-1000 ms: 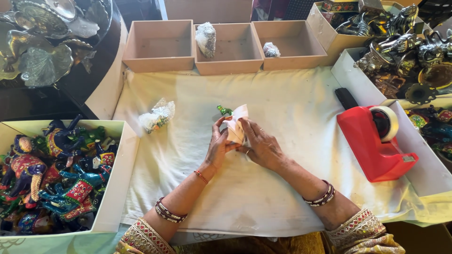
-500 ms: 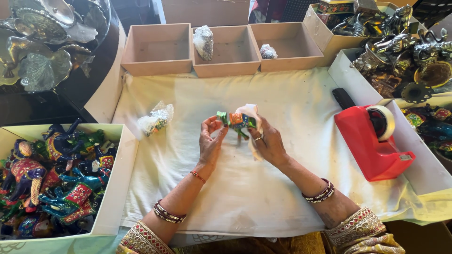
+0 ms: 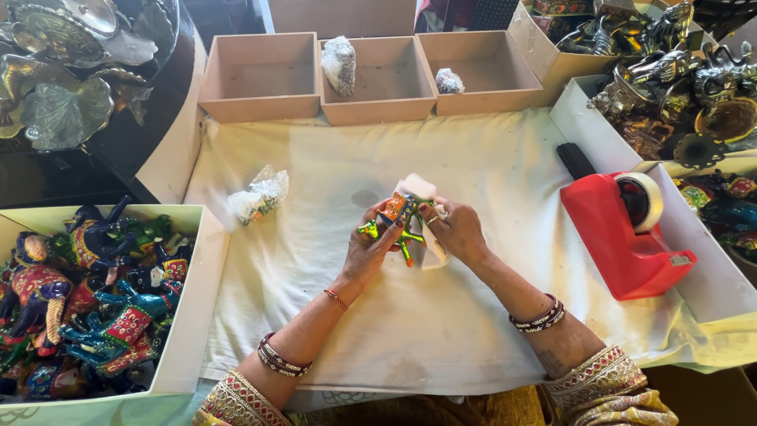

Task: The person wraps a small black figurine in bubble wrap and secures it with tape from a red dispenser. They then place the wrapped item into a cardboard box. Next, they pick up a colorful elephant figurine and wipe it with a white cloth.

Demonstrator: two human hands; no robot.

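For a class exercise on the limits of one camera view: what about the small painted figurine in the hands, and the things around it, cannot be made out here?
- Small green and orange painted figurine, head view: the left hand and right hand cover part of it, so its full shape is unclear.
- White wrapping sheet: mostly hidden behind figurine and hands.
- Grey wrapped bundle in the middle cardboard box: wrapping hides the contents.
- Box of blue painted figurines: cut off by the left edge.

Red tape dispenser [image 3: 623,237] — cardboard boxes [image 3: 382,75]
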